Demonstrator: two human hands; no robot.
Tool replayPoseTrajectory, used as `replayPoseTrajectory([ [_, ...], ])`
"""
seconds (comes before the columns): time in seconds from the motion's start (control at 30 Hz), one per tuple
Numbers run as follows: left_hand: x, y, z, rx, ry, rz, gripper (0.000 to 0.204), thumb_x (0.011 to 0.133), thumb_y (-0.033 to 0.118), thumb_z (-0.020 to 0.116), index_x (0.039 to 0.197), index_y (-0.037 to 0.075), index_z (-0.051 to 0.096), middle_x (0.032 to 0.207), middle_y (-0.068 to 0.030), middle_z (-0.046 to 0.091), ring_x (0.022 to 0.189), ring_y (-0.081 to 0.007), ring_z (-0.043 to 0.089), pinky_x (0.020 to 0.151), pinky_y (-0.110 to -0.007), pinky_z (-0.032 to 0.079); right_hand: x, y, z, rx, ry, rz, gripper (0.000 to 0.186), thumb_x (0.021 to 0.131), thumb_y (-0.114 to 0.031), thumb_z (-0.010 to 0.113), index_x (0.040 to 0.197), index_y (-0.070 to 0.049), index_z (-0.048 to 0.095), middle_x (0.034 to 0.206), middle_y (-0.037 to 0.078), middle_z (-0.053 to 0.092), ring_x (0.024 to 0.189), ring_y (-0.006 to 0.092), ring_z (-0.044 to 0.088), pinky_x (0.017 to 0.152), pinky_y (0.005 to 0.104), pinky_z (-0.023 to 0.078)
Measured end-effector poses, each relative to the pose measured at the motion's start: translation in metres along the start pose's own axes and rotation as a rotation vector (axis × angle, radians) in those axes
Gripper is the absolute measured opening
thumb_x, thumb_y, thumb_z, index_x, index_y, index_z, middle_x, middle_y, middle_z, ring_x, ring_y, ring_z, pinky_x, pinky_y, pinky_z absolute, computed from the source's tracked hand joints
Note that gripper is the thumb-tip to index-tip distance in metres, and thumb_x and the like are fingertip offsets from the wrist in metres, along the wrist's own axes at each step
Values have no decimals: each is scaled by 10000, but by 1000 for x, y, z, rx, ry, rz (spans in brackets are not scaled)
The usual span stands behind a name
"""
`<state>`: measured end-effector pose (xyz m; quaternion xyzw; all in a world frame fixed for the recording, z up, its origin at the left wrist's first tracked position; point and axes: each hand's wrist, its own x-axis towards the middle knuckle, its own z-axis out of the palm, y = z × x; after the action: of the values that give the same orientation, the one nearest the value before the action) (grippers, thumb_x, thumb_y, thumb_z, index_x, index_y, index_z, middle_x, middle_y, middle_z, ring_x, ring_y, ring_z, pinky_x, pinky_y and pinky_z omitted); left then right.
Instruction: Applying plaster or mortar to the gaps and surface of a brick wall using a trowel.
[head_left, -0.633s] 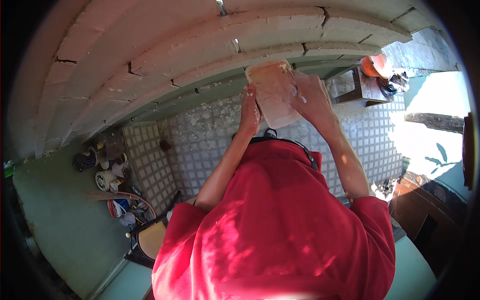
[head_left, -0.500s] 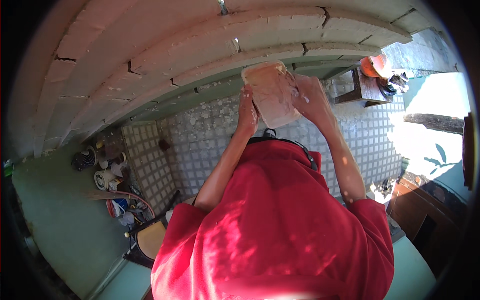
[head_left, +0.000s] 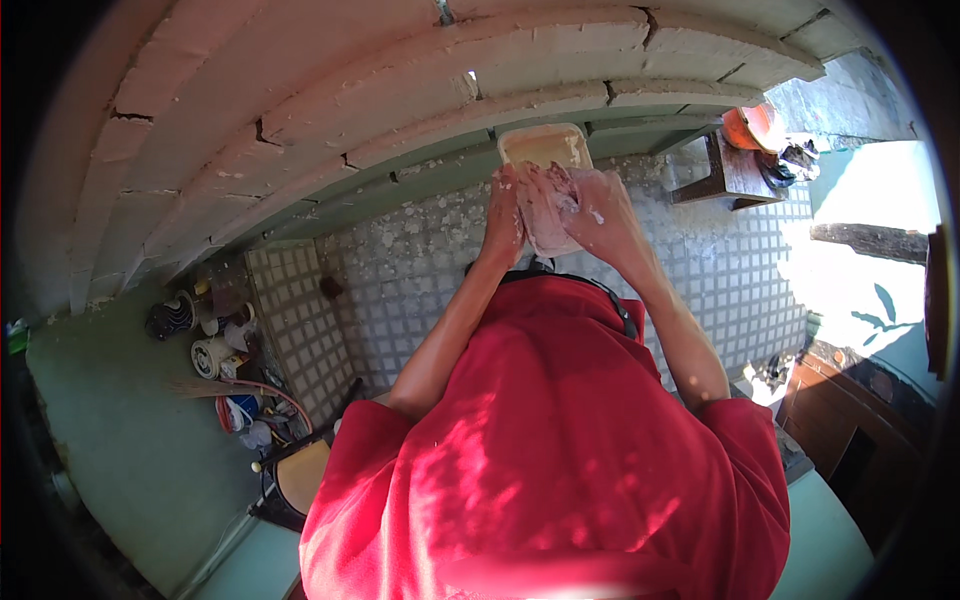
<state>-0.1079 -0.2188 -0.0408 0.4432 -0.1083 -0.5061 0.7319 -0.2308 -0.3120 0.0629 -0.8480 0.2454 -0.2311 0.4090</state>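
In front of my waist I hold a cream rectangular plastic tub, smeared inside with pale matter. My left hand is closed on its left side. Closed at the right side, my right hand has its fingers curled inward over the tub's near half, with white smears on the skin. Between the hands lies a pinkish-white, crumpled-looking mass; whether it is cloth or paste I cannot tell. What the right fingers grip is hidden.
Cracked, whitish ledges of a wall rise close beyond the tub. A wooden bench with an orange basin stands at the far right. A chair and several buckets and bottles are at the left. White spots dot the tiled floor.
The tub has turned to a straighter angle, its far rim now facing away from me. My right hand has shifted slightly down and inward over it.
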Motion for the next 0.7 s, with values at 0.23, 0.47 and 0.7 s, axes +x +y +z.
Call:
replayPoseTrajectory([
  [0.23,-9,14,17,-143,-9,-141,515,1017,492,389,1368,117,363,1302,-97,504,1174,-203,551,954,-369,502,-4,28,17,188,246,140,235,646,-118,653,778,64,584,670,203,561,615,321,580,592,407,467],
  [0.47,-11,25,29,-123,-28,-190,650,998,537,385,1472,98,323,1419,-95,468,1255,-252,516,1045,-419,446,3,15,-4,109,156,210,240,759,-142,645,889,57,612,726,237,600,685,416,583,634,398,480],
  [0.7,-10,34,37,-178,-73,-270,621,1009,513,366,1465,93,335,1419,-100,477,1266,-257,509,1073,-432,421,2,-33,-29,23,231,46,196,782,-109,602,923,24,630,742,253,589,767,464,563,627,416,479],
])
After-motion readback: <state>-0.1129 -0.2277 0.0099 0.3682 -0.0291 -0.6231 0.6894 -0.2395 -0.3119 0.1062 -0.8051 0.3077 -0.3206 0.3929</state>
